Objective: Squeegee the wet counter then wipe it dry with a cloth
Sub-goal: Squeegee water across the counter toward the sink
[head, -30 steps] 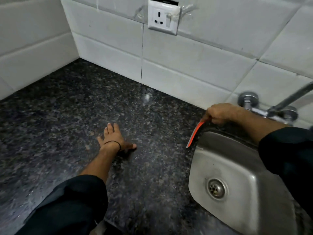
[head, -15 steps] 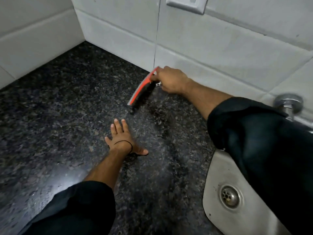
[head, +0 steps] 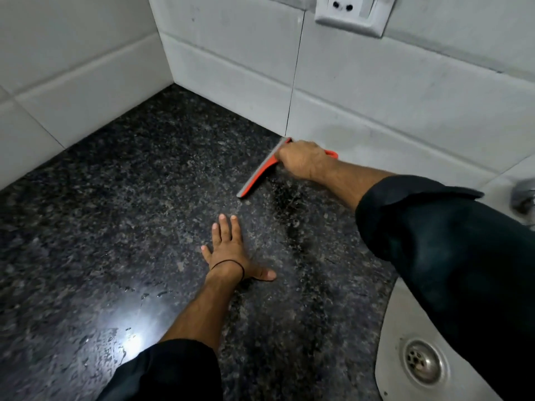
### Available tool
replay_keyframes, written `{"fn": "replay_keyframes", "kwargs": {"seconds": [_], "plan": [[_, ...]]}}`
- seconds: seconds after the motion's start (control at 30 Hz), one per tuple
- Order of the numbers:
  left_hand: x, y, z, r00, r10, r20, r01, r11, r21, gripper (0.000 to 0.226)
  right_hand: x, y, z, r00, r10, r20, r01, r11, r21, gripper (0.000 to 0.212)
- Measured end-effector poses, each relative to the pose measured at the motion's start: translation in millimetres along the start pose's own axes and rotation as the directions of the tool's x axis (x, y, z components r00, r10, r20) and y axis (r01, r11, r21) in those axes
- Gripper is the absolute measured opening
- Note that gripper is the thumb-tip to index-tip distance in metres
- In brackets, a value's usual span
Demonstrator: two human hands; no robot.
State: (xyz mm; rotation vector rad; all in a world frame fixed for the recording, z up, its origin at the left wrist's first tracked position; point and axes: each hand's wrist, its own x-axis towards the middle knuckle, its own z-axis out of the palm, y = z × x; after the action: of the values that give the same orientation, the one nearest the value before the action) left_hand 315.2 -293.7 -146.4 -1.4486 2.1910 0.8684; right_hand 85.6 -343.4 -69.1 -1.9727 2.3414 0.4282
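An orange squeegee [head: 257, 175] with a grey blade rests its edge on the dark speckled granite counter [head: 115, 212], close to the back wall. My right hand [head: 301, 162] is shut on its handle, whose orange loop shows behind my knuckles. My left hand [head: 231, 251] lies flat on the counter, fingers apart, a little in front of the blade; a thin black band circles its wrist. Water droplets glint on the counter near the front left. No cloth is in view.
White tiled walls [head: 86, 68] meet in a corner at the back left. A wall socket [head: 351, 13] sits above the squeegee. A steel sink [head: 393, 342] with its drain [head: 424, 361] lies at the lower right, a tap fitting [head: 524, 195] above it.
My right hand carried the squeegee from the sink's edge leftward to the back wall and lowered its blade onto the counter. My left hand stayed pressed flat in place.
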Motion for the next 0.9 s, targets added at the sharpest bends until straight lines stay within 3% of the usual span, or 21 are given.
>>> {"fn": "replay_keyframes", "kwargs": {"seconds": [0.17, 0.4, 0.6, 0.73, 0.9], "plan": [[-2, -4, -5, 1.0, 0.01, -0.026, -0.011, 1.0, -0.021, 0.161, -71, 43, 28, 0.989, 0.117, 0.095, -0.125, 0.988, 0.087, 0.037], [-22, -7, 0, 0.991, -0.006, -0.131, 0.006, 1.0, 0.004, 0.146, -209, 94, 52, 0.905, 0.355, 0.233, -0.364, 0.931, -0.007, 0.035], [-41, 16, 22, 0.955, 0.113, -0.275, -0.09, 0.991, 0.095, 0.107, -280, 89, 21, 0.876, 0.334, 0.347, -0.299, 0.942, -0.154, 0.03], [-54, 6, 30, 0.95, 0.115, -0.29, -0.124, 0.992, -0.013, 0.092, -283, 72, -6, 0.891, 0.37, 0.262, -0.32, 0.923, -0.213, 0.028], [-85, -22, 42, 0.964, -0.061, -0.259, 0.044, 0.996, -0.071, 0.114, -235, 36, -16, 0.965, 0.252, 0.068, -0.247, 0.967, -0.066, 0.033]]}}
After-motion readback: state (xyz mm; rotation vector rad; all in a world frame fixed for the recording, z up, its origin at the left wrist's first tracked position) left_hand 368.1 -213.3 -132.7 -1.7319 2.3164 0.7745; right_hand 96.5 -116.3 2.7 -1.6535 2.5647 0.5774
